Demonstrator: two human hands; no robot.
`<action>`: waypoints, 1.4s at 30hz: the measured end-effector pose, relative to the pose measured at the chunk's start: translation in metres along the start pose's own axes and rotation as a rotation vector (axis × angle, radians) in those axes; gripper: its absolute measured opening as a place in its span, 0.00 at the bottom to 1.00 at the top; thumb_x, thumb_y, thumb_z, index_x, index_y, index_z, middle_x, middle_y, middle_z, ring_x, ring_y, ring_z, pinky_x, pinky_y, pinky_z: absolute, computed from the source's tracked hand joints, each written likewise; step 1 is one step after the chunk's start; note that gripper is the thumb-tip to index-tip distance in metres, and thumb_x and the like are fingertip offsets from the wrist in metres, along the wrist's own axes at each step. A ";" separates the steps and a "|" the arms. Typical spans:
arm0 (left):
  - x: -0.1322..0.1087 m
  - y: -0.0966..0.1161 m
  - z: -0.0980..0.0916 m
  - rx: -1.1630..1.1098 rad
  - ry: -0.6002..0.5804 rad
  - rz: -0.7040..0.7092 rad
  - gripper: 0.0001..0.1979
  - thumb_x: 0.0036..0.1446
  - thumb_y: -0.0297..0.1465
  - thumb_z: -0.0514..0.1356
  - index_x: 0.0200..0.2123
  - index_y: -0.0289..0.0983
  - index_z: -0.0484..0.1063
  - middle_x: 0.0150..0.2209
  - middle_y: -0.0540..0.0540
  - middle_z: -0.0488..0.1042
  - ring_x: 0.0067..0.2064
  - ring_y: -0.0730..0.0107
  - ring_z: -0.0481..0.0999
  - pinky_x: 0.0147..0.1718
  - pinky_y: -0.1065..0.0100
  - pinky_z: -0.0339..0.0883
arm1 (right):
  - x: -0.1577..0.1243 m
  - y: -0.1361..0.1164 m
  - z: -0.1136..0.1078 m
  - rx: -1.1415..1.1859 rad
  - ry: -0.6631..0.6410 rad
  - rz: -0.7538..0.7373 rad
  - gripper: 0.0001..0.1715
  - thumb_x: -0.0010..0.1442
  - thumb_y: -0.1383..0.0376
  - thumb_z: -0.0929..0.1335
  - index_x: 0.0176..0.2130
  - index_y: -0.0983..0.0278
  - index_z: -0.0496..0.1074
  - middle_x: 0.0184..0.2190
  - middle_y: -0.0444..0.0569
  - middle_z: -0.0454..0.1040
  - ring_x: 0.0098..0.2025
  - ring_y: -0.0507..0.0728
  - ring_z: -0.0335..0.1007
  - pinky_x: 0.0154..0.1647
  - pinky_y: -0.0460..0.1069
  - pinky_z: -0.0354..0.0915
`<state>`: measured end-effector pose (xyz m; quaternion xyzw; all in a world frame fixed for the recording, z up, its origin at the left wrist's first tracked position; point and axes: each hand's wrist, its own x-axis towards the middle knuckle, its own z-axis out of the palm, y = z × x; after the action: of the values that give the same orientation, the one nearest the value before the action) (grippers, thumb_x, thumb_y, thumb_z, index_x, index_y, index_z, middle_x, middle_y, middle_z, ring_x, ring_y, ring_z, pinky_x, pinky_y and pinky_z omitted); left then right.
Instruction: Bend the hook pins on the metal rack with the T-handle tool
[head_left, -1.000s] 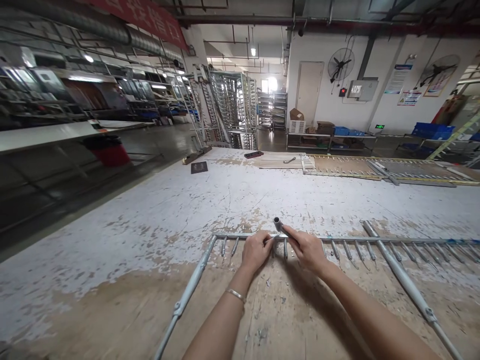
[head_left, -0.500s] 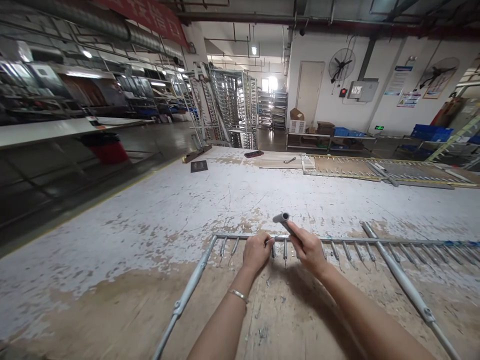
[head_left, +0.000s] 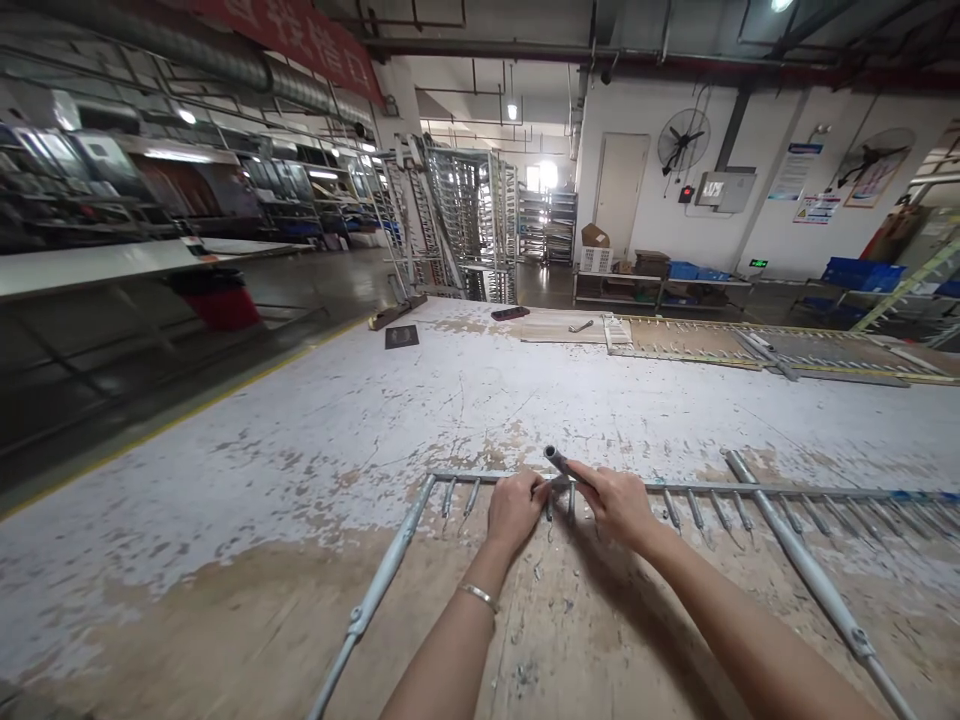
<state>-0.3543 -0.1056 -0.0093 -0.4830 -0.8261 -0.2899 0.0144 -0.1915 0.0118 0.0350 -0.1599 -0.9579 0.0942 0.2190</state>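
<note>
A grey metal frame [head_left: 390, 556] lies on the worn table, with a row of small spring hooks [head_left: 673, 510] hanging from its crossbar [head_left: 491, 478]. My left hand [head_left: 514, 510] is closed over the crossbar, thumb and forefinger pinched beside a hook; what the fingertips hold is hidden. In my right hand [head_left: 621, 508] is a hammer [head_left: 556, 460] with a tube-like metal head. The hammer head is at the crossbar, just right of my left fingertips; whether it touches cannot be told. My right fingers wrap the handle and cover part of it.
Farther back on the table [head_left: 360, 400] lie a dark square plate [head_left: 401, 337], a phone-like dark object [head_left: 510, 313] and a wrench [head_left: 580, 326]. Another hooked frame [head_left: 690, 345] lies at the far right. Tall metal racks [head_left: 457, 215] stand beyond the table.
My right hand has brought the hammer head down and left, from above the crossbar to close by my left fingertips. The left hand keeps its place; the view has tilted slightly.
</note>
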 end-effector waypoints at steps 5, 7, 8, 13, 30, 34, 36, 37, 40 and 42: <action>0.000 -0.001 0.001 0.001 0.007 0.005 0.16 0.64 0.41 0.52 0.32 0.40 0.74 0.32 0.47 0.78 0.37 0.64 0.74 0.37 0.67 0.56 | -0.003 -0.001 0.003 0.099 0.171 -0.050 0.25 0.69 0.63 0.58 0.63 0.58 0.62 0.38 0.51 0.78 0.36 0.55 0.74 0.37 0.46 0.66; 0.000 -0.001 0.002 0.008 0.005 -0.001 0.15 0.64 0.40 0.52 0.32 0.40 0.74 0.32 0.46 0.78 0.37 0.64 0.74 0.37 0.67 0.56 | -0.004 0.000 0.004 0.026 0.072 -0.033 0.24 0.68 0.63 0.61 0.61 0.56 0.65 0.35 0.50 0.79 0.33 0.56 0.74 0.33 0.46 0.65; 0.000 -0.001 0.002 0.008 0.004 0.002 0.16 0.64 0.40 0.52 0.31 0.39 0.74 0.32 0.46 0.78 0.37 0.64 0.74 0.37 0.67 0.56 | -0.004 -0.001 0.004 -0.012 0.019 -0.026 0.23 0.67 0.63 0.62 0.60 0.54 0.67 0.34 0.49 0.79 0.32 0.56 0.75 0.31 0.46 0.64; 0.000 0.000 0.002 0.002 0.012 0.004 0.16 0.63 0.41 0.52 0.32 0.39 0.74 0.32 0.47 0.78 0.37 0.64 0.74 0.37 0.67 0.56 | -0.002 -0.003 -0.005 0.067 0.141 -0.053 0.25 0.69 0.62 0.59 0.63 0.55 0.62 0.38 0.50 0.79 0.35 0.56 0.75 0.35 0.46 0.66; 0.000 0.003 -0.003 -0.030 0.005 -0.043 0.11 0.61 0.36 0.55 0.31 0.39 0.74 0.32 0.47 0.78 0.37 0.66 0.74 0.39 0.67 0.57 | -0.003 0.002 -0.009 0.026 -0.045 0.015 0.23 0.66 0.63 0.63 0.59 0.54 0.68 0.36 0.47 0.81 0.34 0.57 0.76 0.33 0.46 0.66; -0.001 0.003 -0.003 -0.044 0.016 -0.043 0.11 0.60 0.37 0.56 0.31 0.39 0.74 0.33 0.47 0.78 0.37 0.65 0.74 0.39 0.67 0.58 | -0.004 0.002 -0.008 0.173 0.154 -0.021 0.25 0.68 0.62 0.59 0.63 0.56 0.62 0.48 0.50 0.77 0.43 0.57 0.75 0.41 0.47 0.67; -0.001 0.003 -0.004 -0.045 0.014 -0.046 0.11 0.60 0.37 0.56 0.31 0.39 0.74 0.32 0.47 0.78 0.37 0.65 0.74 0.39 0.67 0.58 | -0.004 0.002 -0.006 0.172 0.123 0.000 0.24 0.68 0.63 0.59 0.62 0.56 0.64 0.47 0.49 0.78 0.42 0.57 0.76 0.40 0.47 0.67; -0.001 0.003 -0.004 -0.049 0.009 -0.048 0.11 0.60 0.37 0.56 0.31 0.39 0.74 0.32 0.47 0.78 0.37 0.65 0.74 0.38 0.67 0.58 | -0.004 0.002 -0.005 0.138 0.062 0.015 0.24 0.67 0.63 0.61 0.61 0.55 0.66 0.44 0.48 0.79 0.40 0.57 0.76 0.38 0.47 0.68; -0.001 0.004 -0.005 -0.064 0.005 -0.049 0.12 0.60 0.37 0.56 0.30 0.39 0.74 0.32 0.47 0.78 0.37 0.66 0.74 0.38 0.68 0.58 | -0.002 0.001 -0.008 0.043 -0.055 0.014 0.22 0.66 0.63 0.63 0.59 0.53 0.68 0.38 0.47 0.81 0.36 0.58 0.77 0.35 0.47 0.67; -0.001 0.003 -0.005 -0.063 0.012 -0.052 0.12 0.60 0.38 0.56 0.30 0.39 0.74 0.32 0.47 0.78 0.36 0.66 0.74 0.38 0.68 0.58 | -0.001 -0.001 -0.011 0.075 0.028 -0.018 0.24 0.67 0.62 0.61 0.61 0.54 0.65 0.41 0.49 0.80 0.39 0.58 0.76 0.38 0.48 0.67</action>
<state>-0.3524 -0.1074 -0.0039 -0.4599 -0.8287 -0.3190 -0.0034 -0.1859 0.0121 0.0449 -0.1443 -0.9520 0.1256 0.2388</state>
